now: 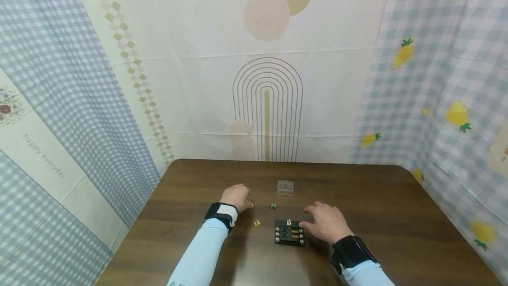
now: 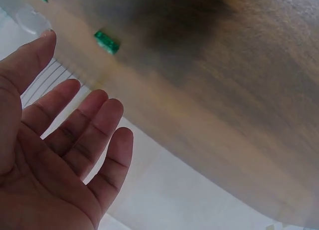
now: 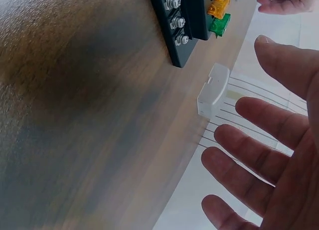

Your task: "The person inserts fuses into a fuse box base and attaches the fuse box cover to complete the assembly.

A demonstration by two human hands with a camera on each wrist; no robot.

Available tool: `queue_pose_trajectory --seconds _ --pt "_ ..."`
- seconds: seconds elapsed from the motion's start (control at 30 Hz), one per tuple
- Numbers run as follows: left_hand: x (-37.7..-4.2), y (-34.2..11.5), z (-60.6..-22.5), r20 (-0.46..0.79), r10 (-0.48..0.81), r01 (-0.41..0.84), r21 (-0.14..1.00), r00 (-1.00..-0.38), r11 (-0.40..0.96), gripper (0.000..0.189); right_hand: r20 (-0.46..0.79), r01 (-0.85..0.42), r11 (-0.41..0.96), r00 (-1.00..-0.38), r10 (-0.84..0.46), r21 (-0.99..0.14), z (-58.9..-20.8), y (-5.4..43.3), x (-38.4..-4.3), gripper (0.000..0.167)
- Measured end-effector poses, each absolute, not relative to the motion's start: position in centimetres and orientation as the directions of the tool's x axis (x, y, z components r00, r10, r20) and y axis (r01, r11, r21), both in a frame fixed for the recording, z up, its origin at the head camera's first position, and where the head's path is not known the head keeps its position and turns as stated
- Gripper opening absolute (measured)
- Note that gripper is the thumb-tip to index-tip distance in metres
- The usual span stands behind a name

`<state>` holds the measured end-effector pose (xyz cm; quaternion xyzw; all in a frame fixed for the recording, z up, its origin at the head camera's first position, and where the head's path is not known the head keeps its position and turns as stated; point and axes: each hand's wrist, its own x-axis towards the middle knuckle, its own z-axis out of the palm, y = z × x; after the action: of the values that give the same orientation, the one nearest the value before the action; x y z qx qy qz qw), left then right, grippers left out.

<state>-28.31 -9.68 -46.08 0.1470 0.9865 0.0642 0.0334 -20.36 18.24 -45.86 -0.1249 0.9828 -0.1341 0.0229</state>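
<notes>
Thumb and fingers parted and no object visible in their grasp, a person's left hand (image 1: 236,197) reaches over a wooden table (image 1: 190,180), beyond and left of a black fuse block (image 1: 284,235). A loose green fuse (image 2: 106,42) lies just off the fingertips, its long axis seemingly crosswise to them; with the left hand nearer, that gap looks decisive. The right hand (image 1: 327,223), spread and bare, has its thumb by the block's right edge; contact cannot be judged. Farther out, small orange fuses (image 1: 257,223) lie left of the block, a green pair (image 1: 274,206) beyond its far-left corner, a clear cover (image 1: 285,188) past its far edge. The head view barely shows the nearest green fuse; the right wrist view cuts off the block.
</notes>
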Motion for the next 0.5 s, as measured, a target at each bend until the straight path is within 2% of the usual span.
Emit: queue_pose_trajectory --seconds 0.27,0.5 --pt "-28.8 -9.5 -47.1 -0.029 0.271 0.267 0.1 -0.962 0.959 0.025 -0.051 -0.203 0.939 -0.973 -0.225 -0.278 -45.8 18.3 -20.6 0.044" --pt "-29.5 -9.0 -48.3 0.017 0.266 0.266 0.052 -0.964 0.962 0.03 -0.03 -0.208 0.94 -0.974 -0.224 -0.271 -46.0 18.6 -20.4 0.042"
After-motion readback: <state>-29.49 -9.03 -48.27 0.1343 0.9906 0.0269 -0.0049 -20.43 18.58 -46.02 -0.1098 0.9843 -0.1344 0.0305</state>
